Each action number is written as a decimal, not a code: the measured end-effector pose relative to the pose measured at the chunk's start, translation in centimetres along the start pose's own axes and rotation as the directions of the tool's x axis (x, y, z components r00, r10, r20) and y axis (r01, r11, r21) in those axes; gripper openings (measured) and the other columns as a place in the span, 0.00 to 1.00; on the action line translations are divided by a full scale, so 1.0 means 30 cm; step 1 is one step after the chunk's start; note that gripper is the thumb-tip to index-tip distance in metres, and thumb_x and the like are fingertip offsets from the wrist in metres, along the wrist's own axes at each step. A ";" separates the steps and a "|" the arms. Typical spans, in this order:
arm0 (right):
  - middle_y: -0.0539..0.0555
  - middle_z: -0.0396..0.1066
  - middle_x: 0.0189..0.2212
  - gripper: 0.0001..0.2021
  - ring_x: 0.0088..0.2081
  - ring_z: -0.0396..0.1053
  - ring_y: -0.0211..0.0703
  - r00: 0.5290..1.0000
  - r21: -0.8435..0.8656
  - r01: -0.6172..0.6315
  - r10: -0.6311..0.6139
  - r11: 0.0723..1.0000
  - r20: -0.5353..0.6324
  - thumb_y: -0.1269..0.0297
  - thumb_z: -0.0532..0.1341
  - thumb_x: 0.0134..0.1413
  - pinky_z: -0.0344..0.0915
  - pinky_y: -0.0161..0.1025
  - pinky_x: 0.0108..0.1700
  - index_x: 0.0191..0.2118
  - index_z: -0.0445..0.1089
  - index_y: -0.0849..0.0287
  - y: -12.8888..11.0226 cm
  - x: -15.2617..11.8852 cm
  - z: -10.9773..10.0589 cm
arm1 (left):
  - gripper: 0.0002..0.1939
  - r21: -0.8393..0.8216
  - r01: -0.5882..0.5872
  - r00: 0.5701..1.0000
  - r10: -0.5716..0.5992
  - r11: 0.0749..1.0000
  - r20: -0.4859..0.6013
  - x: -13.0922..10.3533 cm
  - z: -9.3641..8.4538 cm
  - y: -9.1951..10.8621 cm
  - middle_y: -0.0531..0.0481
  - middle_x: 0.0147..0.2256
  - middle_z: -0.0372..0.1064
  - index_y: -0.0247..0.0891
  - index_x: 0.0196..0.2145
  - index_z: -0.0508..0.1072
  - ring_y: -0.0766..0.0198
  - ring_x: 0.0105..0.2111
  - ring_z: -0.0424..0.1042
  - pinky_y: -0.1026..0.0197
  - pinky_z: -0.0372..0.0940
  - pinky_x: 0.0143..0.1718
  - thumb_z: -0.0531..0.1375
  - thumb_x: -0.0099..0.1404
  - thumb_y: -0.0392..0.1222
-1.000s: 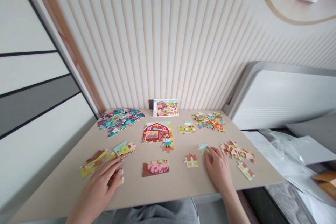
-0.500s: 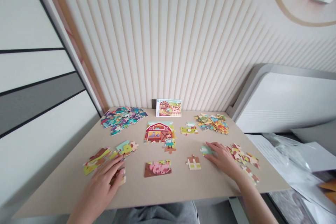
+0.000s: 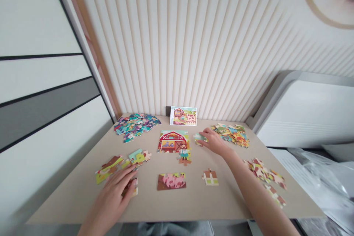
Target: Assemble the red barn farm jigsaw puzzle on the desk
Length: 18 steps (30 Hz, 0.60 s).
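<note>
My right hand (image 3: 214, 141) pinches a pale blue puzzle piece (image 3: 199, 137) right of the joined barn section and partly covers the pieces there. The barn section (image 3: 173, 141) has a farmer figure attached at its lower right. On the left, my left hand (image 3: 117, 188) lies palm down with fingers stretched out, resting by a puzzle piece (image 3: 135, 187) partly hidden beneath it. Just beyond its fingertips are green and blue joined pieces (image 3: 139, 156). A joined pig section (image 3: 172, 181) lies in the middle front, with a fence section (image 3: 210, 177) to its right.
A picture card (image 3: 183, 115) of the farm leans against the ribbed wall. A purple-blue heap of pieces (image 3: 136, 125) lies back left, a yellow-green heap (image 3: 233, 134) back right. Brown-white cow pieces (image 3: 260, 169) are spread at the right, hen pieces (image 3: 109, 169) at the left.
My right hand has moved away from me and leftward, carrying the pale blue piece from near the cow pieces to beside the barn section. My left hand stays put. The view has shifted slightly.
</note>
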State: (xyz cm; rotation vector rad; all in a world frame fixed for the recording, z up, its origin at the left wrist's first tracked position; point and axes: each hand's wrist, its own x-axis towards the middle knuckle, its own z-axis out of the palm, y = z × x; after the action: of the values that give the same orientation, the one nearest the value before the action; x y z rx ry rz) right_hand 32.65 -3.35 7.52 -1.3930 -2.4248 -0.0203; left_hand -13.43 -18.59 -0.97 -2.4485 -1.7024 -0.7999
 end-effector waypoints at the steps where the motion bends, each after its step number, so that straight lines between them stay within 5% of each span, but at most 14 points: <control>1: 0.60 0.71 0.47 0.20 0.47 0.72 0.50 1.000 0.004 0.006 -0.006 1.000 0.031 0.51 0.61 0.66 0.66 0.43 0.53 0.57 0.74 0.55 0.001 0.050 0.024 | 0.19 0.007 -0.004 1.000 0.004 1.000 -0.002 0.001 -0.002 0.003 0.45 0.61 0.69 0.45 0.56 0.74 0.52 0.60 0.69 0.47 0.64 0.63 0.57 0.72 0.51; 7: 0.57 0.71 0.46 0.17 0.44 0.72 0.46 0.992 0.068 0.042 -0.049 0.997 0.119 0.56 0.66 0.62 0.67 0.40 0.52 0.54 0.76 0.54 0.027 0.221 0.132 | 0.19 0.015 -0.011 1.000 0.012 1.000 -0.018 0.005 -0.017 0.017 0.47 0.61 0.69 0.46 0.57 0.74 0.52 0.60 0.69 0.48 0.67 0.61 0.59 0.71 0.49; 18: 0.56 0.71 0.45 0.15 0.43 0.73 0.45 0.970 0.138 0.024 -0.057 0.990 0.237 0.57 0.66 0.61 0.68 0.38 0.51 0.53 0.78 0.51 0.101 0.251 0.153 | 0.20 0.035 -0.028 0.999 0.028 0.999 -0.014 0.000 -0.010 0.011 0.47 0.61 0.69 0.46 0.58 0.74 0.50 0.61 0.69 0.47 0.67 0.61 0.59 0.70 0.50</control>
State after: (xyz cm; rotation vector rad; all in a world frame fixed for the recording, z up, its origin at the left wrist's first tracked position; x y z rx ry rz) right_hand 30.44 5.35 5.00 -1.3532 -2.5932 0.3143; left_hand -13.25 -18.83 -0.62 -2.4318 -1.6590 -0.7770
